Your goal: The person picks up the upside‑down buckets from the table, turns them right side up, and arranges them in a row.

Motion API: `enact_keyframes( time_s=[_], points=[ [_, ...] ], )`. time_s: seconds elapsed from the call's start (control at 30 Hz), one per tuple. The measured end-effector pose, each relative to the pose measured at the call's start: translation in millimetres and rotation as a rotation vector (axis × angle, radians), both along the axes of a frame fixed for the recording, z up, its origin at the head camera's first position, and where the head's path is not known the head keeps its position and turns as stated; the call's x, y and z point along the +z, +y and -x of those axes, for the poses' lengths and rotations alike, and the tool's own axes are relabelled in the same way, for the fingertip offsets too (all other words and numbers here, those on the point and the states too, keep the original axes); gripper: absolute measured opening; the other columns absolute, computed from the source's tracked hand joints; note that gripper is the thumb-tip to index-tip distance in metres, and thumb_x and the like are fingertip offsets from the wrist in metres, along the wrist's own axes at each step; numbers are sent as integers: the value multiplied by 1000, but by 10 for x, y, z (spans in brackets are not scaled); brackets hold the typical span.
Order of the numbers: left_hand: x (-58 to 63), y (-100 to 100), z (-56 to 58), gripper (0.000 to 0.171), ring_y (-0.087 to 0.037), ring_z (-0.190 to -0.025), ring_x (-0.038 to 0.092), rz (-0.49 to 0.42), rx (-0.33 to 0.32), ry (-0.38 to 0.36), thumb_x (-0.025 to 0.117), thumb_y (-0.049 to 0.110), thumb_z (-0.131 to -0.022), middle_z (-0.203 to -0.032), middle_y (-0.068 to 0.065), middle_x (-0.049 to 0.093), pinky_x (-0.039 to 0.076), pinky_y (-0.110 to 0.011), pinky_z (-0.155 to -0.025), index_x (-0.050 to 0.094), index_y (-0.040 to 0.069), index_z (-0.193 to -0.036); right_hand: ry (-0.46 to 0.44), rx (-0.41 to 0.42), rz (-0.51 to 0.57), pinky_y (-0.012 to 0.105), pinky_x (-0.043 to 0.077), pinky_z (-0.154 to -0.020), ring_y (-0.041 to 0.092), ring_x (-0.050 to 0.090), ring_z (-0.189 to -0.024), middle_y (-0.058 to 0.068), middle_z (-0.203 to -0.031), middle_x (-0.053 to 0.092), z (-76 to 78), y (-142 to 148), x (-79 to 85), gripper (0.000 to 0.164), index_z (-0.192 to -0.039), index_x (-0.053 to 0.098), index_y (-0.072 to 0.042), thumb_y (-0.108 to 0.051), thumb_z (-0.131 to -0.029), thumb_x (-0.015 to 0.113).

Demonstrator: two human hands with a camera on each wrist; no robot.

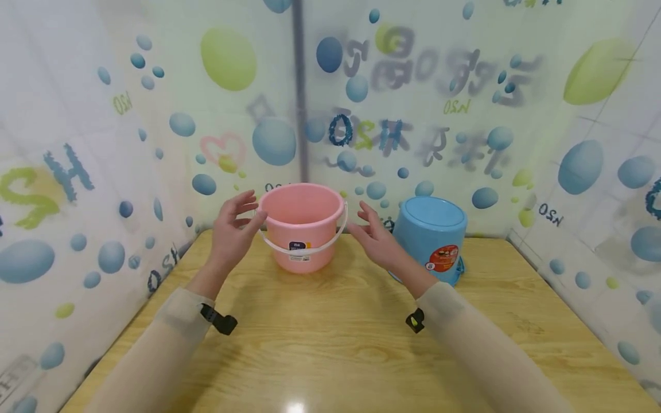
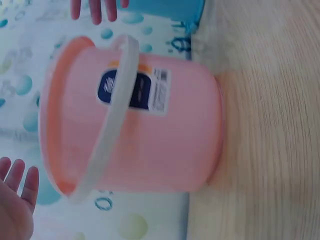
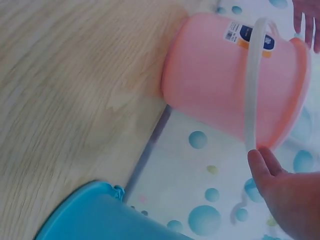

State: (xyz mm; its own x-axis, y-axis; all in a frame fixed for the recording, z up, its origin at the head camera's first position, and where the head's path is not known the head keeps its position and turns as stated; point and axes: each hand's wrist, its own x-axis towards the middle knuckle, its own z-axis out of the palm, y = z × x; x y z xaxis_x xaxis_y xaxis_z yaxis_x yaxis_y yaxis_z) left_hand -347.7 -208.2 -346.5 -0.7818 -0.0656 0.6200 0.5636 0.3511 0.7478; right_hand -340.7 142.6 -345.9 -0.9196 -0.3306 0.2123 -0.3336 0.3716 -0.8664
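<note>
The left hand (image 1: 232, 232) and right hand (image 1: 379, 242) are held out above the table (image 1: 320, 350), fingers apart, gripping nothing. Between them stands the pink bucket (image 1: 302, 234), upright, smooth, open-topped, its white handle (image 1: 320, 249) slung across a dark-blue label (image 1: 297, 245). The left hand is just beside the rim (image 1: 304, 225), the right near the handle's end; contact I cannot tell. A blue bucket (image 1: 431, 232) sits upside down farther right; behind is a spotted backdrop (image 1: 242, 175).
</note>
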Motion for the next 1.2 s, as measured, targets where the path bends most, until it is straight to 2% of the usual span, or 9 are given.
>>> enact_keyframes(
  time_s=[0.17,0.37,0.47,0.6,0.73,0.83,0.93,1.07,1.2],
  points=[
    [79,155,-172,55,-25,-133,66,-8,-120,58,75,13,-104,-148,-11,65,53,-18,-100,59,11,-156,63,77,-38,67,42,-126,42,44,-159,15,-181,24,-228,126,6,80,-179,8,-23,-47,-116,52],
    [78,401,-327,59,-15,-129,70,6,-332,68,74,1,-101,-150,-16,64,59,-21,-101,57,7,-157,87,125,-79,69,41,-125,45,44,-159,18,-181,25,-525,339,-58,74,-178,11,-21,-36,-118,51],
    [67,544,-406,59,-24,-126,73,36,-432,35,74,4,-103,-151,-19,64,65,-26,-94,57,10,-158,96,126,-97,70,40,-125,45,44,-159,18,-180,25,-638,477,-106,72,-178,13,-21,-34,-118,51],
    [32,754,-494,62,-43,-132,68,101,-535,-12,77,10,-103,-152,-24,62,65,-35,-98,54,9,-160,131,121,-121,72,42,-122,47,46,-156,20,-178,30,-764,667,-172,70,-177,17,-17,-31,-118,52],
    [-53,960,-548,66,-39,-138,65,189,-584,-54,80,13,-101,-153,-18,62,62,-42,-106,52,9,-161,157,120,-132,75,44,-119,50,49,-154,22,-176,33,-866,861,-244,69,-176,19,-15,-26,-117,54],
    [-126,1098,-564,70,-32,-140,64,250,-612,-84,80,18,-101,-156,-11,62,61,-46,-108,50,16,-164,158,112,-135,76,46,-116,52,49,-152,24,-174,34,-912,1018,-299,69,-176,19,-16,-23,-117,54],
    [-193,1233,-554,73,-31,-144,62,289,-656,-103,80,21,-102,-160,-9,59,59,-49,-111,47,20,-167,163,78,-167,74,51,-112,53,51,-150,26,-172,36,-954,1181,-344,70,-176,19,-15,-23,-117,55],
    [-279,1410,-526,75,-32,-146,61,339,-707,-139,80,24,-102,-162,-8,57,60,-48,-111,45,21,-168,167,27,-223,63,56,-109,53,54,-147,27,-170,38,-1033,1379,-386,72,-175,19,-11,-23,-116,57],
    [-358,1554,-503,77,-28,-149,59,380,-744,-227,79,29,-103,-164,-6,54,58,-42,-112,41,26,-170,166,-12,-255,49,59,-107,54,58,-142,25,-167,41,-1094,1557,-426,72,-174,20,-10,-22,-115,59]
  ],
)
